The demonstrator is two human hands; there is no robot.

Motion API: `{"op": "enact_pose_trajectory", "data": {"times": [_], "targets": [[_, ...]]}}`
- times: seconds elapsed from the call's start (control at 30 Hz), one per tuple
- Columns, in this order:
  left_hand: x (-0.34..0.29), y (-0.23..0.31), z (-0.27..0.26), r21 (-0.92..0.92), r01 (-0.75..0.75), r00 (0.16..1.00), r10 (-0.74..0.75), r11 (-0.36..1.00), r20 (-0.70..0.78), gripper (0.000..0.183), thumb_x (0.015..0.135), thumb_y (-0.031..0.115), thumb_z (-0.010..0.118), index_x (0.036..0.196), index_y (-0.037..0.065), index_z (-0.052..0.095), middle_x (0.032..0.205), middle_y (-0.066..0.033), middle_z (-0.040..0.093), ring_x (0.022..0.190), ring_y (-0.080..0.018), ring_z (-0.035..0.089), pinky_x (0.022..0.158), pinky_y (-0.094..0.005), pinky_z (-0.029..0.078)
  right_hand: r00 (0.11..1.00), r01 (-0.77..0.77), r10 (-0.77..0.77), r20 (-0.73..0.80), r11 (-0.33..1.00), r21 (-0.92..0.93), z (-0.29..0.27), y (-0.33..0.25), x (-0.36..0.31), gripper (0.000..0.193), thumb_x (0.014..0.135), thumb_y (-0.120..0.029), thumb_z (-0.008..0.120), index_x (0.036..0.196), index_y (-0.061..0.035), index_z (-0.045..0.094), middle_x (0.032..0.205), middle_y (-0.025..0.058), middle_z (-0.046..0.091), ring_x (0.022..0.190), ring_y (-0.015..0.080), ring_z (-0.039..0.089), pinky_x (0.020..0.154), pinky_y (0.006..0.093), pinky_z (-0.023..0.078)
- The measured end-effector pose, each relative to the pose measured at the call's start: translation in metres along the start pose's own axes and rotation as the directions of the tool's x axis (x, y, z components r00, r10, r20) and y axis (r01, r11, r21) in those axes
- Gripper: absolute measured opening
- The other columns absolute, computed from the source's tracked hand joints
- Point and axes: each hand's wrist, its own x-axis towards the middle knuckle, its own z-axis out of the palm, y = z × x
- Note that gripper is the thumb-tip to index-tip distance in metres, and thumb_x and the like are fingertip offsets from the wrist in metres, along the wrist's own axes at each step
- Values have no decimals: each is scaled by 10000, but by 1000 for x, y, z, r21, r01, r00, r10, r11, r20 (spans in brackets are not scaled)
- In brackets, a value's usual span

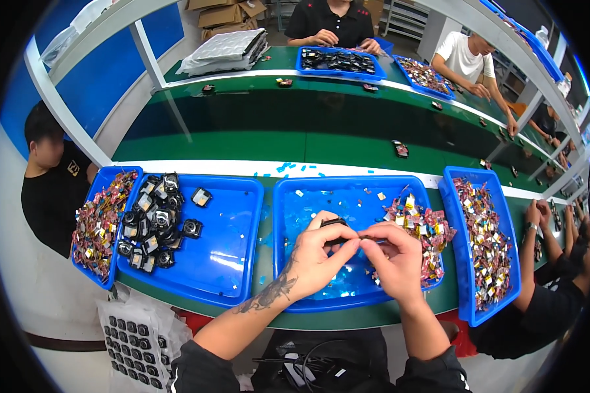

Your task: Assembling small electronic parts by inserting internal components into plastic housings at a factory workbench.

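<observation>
Over a blue tray [283, 196] my two hands meet, fingertips nearly touching. My left hand [322, 254] is closed round a small black housing [335, 224], mostly hidden by the fingers. My right hand [397, 257] pinches at the housing's near end; whatever lies between its fingertips is too small to make out. Beside and beneath the right hand lies a heap of small circuit boards [432, 226] with yellow and white pieces. To the left, another blue tray [219, 262] holds a pile of black square modules [160, 216] with round lens-like fronts, two of them lying apart.
Narrow blue trays of small boards stand at far left [137, 171] and right [467, 308]. Beyond runs a green conveyor belt [269, 141] carrying scattered modules. Blue film bits [288, 169] lie on its white edge. Several people work around; white metal posts [69, 105] frame the bench.
</observation>
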Motion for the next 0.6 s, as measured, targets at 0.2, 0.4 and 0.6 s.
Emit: {"op": "enact_pose_trajectory", "data": {"times": [0.2,0.4,0.6], "targets": [[3,-3,-6,-354,63,996,-82,933,-40,429,949,55,516,1343,74,348,1160,-96,523,902,-110,518,795,-253,460,991,-18,5,-130,995,-100,-5,-11,-4,119,836,25,665,954,33,677,913,106,675,757,127,652,689,241,545],[2,2,-1,-423,98,995,-75,901,72,520,897,-41,560,1342,74,317,1182,-133,514,1062,-151,550,922,-299,475,999,33,-38,-22,979,-202,4,-20,-5,134,829,32,667,961,30,692,835,99,672,736,138,655,664,248,526],[1,-2,5,-428,45,999,-32,903,37,516,892,-40,568,1339,69,335,1183,-117,511,1104,-155,521,955,-303,448,982,-48,72,-174,989,139,18,-16,-8,176,858,73,626,1025,62,681,935,89,638,795,117,615,671,222,495]]}}
